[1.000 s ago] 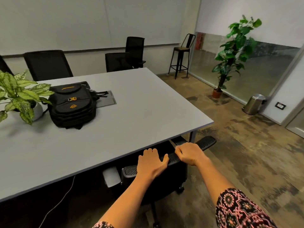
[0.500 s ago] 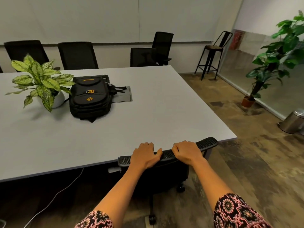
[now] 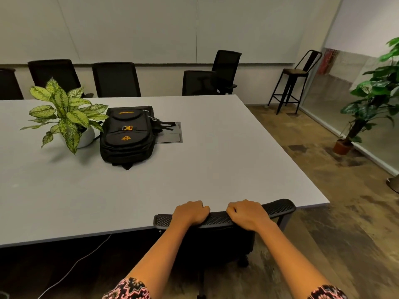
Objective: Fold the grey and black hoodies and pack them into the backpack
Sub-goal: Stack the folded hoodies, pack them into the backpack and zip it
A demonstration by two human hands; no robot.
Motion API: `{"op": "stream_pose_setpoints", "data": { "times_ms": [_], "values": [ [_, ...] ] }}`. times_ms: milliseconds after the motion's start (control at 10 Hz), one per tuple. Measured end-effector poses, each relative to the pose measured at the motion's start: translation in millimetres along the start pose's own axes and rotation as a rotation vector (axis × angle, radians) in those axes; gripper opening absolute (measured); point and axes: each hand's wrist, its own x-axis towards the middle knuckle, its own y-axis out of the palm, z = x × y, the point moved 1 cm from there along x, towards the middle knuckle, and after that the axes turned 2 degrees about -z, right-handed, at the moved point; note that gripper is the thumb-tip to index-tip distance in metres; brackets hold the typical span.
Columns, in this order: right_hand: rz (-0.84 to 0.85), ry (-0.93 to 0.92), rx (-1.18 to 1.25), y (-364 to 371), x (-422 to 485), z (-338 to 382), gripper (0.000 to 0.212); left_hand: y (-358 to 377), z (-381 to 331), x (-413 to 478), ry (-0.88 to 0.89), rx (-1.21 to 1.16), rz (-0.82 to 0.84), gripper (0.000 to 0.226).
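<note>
Left hand (image 3: 191, 212) and right hand (image 3: 248, 214) were both curled over the top rail of a black mesh chair (image 3: 278, 207), gripping it. The chair was tucked against the near edge of the counter (image 3: 216, 165). The backpack (image 3: 127, 137) lay flat mid-counter, well apart from the hands and looking closed, with the leaves of the potted plant (image 3: 64, 117) touching its left side.

Risks, as a judgement:
- Rolling the chair could knock the counter edge or catch the cable (image 3: 71, 268) underneath.
- Opening the backpack could tip the plant, which is very close.
- No hoodies were in view, so they need locating first.

Counts:
- backpack: 1
- potted plant on the counter: 1
- hoodies: 0 seen
- chairs beyond the counter: 5
- bar stool (image 3: 293, 80): 1
- floor plant (image 3: 371, 100): 1
</note>
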Motion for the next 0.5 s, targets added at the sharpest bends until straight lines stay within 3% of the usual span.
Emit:
{"op": "stream_pose_setpoints", "data": {
  "times_ms": [300,500],
  "values": [
    [0.229,0.106,0.029,-3,23,-4,0.047,1,-10,12,-0.047,-0.049,-0.026,0.050],
    [0.062,0.115,0.038,-16,44,-14,0.049,-7,-34,21,-0.082,-0.003,-0.353,0.059]
  ]
}}
